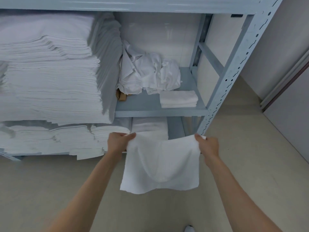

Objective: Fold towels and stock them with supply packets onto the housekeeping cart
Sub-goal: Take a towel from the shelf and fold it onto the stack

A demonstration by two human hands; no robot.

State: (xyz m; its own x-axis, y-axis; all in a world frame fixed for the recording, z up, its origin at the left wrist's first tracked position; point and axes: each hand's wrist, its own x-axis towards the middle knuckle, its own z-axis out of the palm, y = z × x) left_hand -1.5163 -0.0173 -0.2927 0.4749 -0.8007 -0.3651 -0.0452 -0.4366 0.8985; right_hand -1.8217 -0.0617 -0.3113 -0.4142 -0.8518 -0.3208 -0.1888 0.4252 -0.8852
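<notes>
One view only for me: head camera, worn high, wide-angle, edges bowed. Faces forward and down at shelving (160, 113), close in, shelf filling upper frame. Both forearms enter from bottom edge; left hand (117, 142) and right hand (209, 146) sit mid-frame, near lens. Floor (242, 164) fills lower frame. No second view, nothing shared.

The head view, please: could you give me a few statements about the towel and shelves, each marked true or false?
1. Both hands hold the white towel by its top corners: left hand, right hand. True.
2. The towel lies flat on the floor. False; it hangs in the air.
3. A small folded stack sits on the shelf beside a crumpled pile. True.
4. The shelf frame is red. False; it is pale blue-grey.
</notes>
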